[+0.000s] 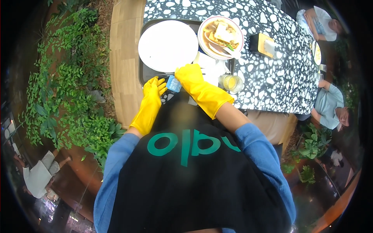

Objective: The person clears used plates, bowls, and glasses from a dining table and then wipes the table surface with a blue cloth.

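Both hands wear yellow rubber gloves. My left hand (153, 87) is at the near left corner of a dark tray (142, 71), its fingers apart beside a small blue printed packet (174, 84). My right hand (188, 74), fingers curled, is at the near edge of a large white plate (168, 46) and touches or nearly touches the packet; its grip is hidden. Dark thin sticks, perhaps chopsticks (159, 76), lie between the hands. Crumpled white napkins (217, 68) lie right of my right hand, below a bowl of leftover food (221, 36) with a white spoon (231, 53).
A ribbed glass with yellow liquid (231, 83) stands near the tray's right corner. Farther right on the terrazzo table (276, 84) is a napkin box (265, 45). Two people sit at the right end, near a plate (316, 52). Green plants (72, 84) border the left side.
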The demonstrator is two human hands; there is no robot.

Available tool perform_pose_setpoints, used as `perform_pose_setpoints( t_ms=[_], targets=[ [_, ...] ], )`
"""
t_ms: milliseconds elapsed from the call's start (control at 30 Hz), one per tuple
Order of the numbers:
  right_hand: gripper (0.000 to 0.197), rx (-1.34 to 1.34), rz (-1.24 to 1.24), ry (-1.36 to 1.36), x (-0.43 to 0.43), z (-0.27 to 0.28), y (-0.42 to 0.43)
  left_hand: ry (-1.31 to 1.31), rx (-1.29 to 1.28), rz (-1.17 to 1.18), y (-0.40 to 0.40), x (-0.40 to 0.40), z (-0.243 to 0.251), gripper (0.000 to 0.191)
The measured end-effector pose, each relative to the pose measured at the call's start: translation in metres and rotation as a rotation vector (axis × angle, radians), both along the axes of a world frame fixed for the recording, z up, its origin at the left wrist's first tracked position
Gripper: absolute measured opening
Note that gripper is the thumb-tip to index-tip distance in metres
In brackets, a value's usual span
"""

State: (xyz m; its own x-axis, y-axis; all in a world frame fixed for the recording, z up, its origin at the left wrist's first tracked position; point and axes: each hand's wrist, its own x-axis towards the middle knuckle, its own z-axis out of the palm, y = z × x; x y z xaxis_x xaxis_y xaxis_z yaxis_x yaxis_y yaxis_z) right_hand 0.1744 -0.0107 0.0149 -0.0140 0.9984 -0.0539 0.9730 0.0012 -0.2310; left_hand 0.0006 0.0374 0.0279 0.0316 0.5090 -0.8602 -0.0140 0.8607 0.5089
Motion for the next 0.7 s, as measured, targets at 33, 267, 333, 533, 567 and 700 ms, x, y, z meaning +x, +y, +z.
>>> perform_pose_setpoints(
  t_ms=[33, 267, 333, 533, 567, 700],
  targets=[
    [0.009, 0.003, -0.005, 0.003, 0.001, -0.002, 0.000, 0.058, 0.003, 0.031, 0.000, 0.000, -0.001, 0.036],
    [0.009, 0.030, -0.036, -0.029, -0.004, 0.000, 0.004, 0.195, 0.050, 0.186, -0.005, -0.011, -0.003, 0.040],
    [0.009, 0.029, -0.046, -0.031, -0.006, 0.002, 0.006, 0.186, 0.057, 0.160, -0.003, -0.014, -0.004, 0.040],
    [0.010, 0.104, -0.121, 0.001, -0.008, -0.010, 0.002, 0.034, 0.110, 0.169, 0.008, -0.019, -0.024, 0.036],
    [0.009, 0.061, -0.129, -0.048, -0.019, -0.011, 0.003, -0.040, 0.127, 0.188, 0.006, -0.031, -0.031, 0.042],
    [0.021, 0.399, -0.199, 0.090, -0.007, 0.054, -0.008, 0.018, 0.265, 0.139, 0.005, -0.065, -0.047, 0.049]
  ],
)
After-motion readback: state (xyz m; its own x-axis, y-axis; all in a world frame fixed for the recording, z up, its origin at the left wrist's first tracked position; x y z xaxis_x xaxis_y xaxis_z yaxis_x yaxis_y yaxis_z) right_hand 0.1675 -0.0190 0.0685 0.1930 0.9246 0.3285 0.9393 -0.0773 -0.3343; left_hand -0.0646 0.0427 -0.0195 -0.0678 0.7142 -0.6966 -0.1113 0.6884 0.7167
